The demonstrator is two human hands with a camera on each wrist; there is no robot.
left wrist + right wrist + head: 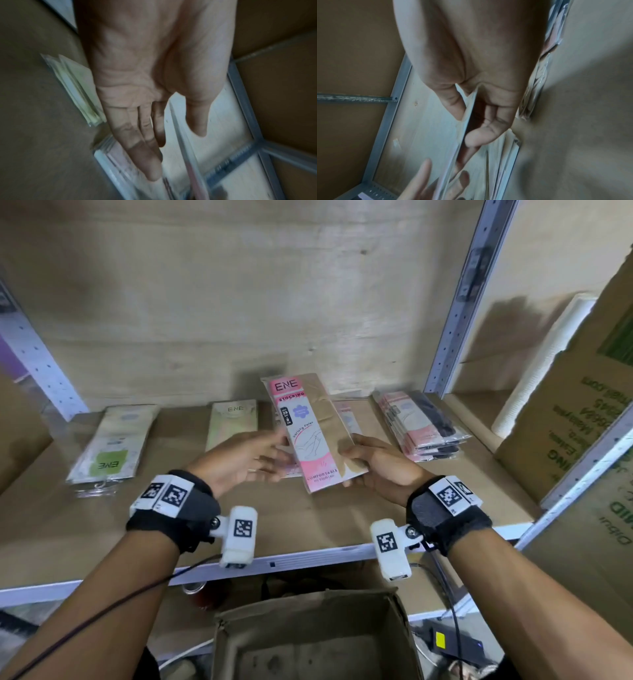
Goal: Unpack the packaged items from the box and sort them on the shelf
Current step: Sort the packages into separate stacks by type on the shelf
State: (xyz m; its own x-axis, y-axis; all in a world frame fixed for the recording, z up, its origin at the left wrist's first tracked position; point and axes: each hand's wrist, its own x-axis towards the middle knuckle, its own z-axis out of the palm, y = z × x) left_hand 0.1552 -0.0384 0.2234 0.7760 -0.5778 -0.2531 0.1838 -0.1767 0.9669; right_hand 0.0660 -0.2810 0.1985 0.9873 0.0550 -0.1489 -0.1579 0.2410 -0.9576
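Observation:
A pink ENE stocking package (308,433) with a beige stocking inside is held upright over the shelf (308,525). My right hand (352,455) pinches its lower right corner, thumb in front and fingers behind; the right wrist view shows the package edge (453,155) between thumb and fingers of that hand (465,129). My left hand (270,455) is open, its straight fingers touching the package's left edge. In the left wrist view the edge (187,155) runs between the fingers and thumb of the left hand (178,152). The open cardboard box (308,604) stands below the shelf.
On the shelf lie a green pack stack (109,446) at the left, a pale green pack (233,422), pink packs (349,419) behind the held one, and a pink-and-black stack (421,426) at the right. A metal upright (462,302) and big cartons (582,412) bound the right side.

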